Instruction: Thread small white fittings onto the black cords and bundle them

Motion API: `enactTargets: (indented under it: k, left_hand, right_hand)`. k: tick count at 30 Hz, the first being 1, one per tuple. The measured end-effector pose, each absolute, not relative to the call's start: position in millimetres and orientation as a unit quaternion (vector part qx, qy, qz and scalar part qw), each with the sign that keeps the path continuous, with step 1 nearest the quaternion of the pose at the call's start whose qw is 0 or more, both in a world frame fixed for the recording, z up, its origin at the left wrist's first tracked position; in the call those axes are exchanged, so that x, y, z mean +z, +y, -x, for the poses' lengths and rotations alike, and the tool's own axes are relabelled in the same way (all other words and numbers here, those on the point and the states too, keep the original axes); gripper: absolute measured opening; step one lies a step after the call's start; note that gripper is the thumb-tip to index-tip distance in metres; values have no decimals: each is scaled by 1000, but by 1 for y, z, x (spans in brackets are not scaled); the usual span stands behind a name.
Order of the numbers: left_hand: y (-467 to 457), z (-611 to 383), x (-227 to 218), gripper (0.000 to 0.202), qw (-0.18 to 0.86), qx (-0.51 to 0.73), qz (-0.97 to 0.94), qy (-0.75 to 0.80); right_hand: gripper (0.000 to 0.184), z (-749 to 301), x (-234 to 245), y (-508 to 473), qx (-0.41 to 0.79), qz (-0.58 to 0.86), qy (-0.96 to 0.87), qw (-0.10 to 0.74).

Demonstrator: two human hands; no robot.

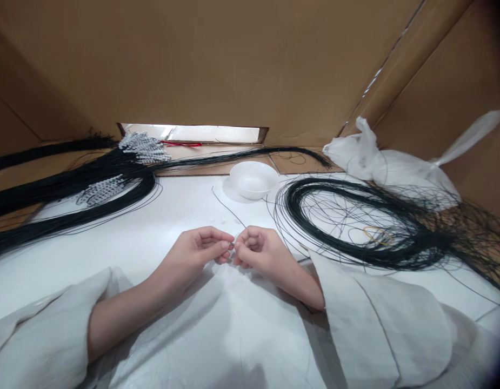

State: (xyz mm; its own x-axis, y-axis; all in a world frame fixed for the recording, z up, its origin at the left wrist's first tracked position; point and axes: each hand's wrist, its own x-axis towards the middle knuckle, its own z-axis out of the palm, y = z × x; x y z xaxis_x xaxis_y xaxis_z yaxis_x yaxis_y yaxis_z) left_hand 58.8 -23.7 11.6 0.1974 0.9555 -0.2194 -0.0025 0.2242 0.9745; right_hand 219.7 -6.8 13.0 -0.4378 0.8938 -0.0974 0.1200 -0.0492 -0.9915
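Observation:
Close together over the white tabletop, both hands are closed in a pinch. My left hand (205, 246) has thumb and index finger pressed together; what lies at the tips is too small to make out. My right hand (260, 248) almost touches it and pinches a thin black cord (227, 206), which runs up and left from the fingers across the table. A few tiny white bits (224, 220) lie just beyond my fingertips. Behind them stands a white bowl (253, 181); its contents do not show.
A looped bundle of black cords (310, 232) spreads at right, with a yellow rubber band (377, 235) on it. More black cords (51, 181) with black-and-white wrapped pieces (142, 147) lie at left. A white plastic bag (404, 167) rests at back right, before cardboard walls (217, 65).

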Motion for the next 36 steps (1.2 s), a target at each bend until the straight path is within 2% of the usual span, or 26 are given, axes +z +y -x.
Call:
enactTargets:
  k: [8, 36]
  left_hand:
    - [-26, -59, 13, 11, 578, 402, -506, 498]
    - [-24, -62, 13, 9, 598, 392, -474, 514]
  right_hand:
    - [2, -220, 11, -6, 584, 404, -624, 325]
    - [5, -220, 3, -3, 565, 411, -645, 310]
